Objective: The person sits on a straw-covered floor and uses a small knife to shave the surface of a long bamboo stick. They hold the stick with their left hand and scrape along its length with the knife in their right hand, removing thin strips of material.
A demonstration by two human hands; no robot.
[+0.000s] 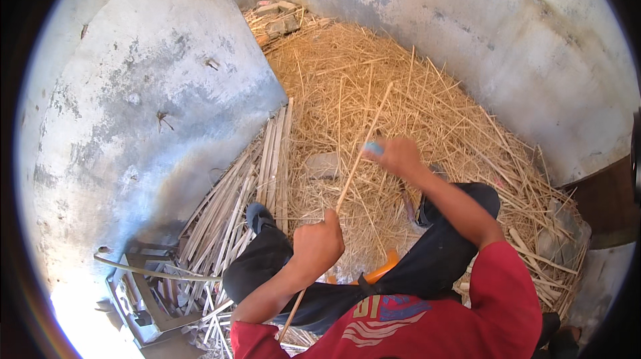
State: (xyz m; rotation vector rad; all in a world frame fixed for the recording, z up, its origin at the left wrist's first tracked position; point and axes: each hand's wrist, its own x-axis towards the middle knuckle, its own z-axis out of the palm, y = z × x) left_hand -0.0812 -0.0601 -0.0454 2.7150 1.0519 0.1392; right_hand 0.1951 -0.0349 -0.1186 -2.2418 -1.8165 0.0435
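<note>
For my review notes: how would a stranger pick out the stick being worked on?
Start at the straw heap between the grey walls. In front of it, the left hand and right hand hold one long pale stick. Unlike the bundle of sticks lying by the left wall, it is raised, slanting.

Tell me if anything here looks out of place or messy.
Straw-like shavings cover the floor between the walls, with broken bricks dumped in the far corner. The stick held by the left hand and right hand looks intact. Otherwise nothing stands out.
</note>
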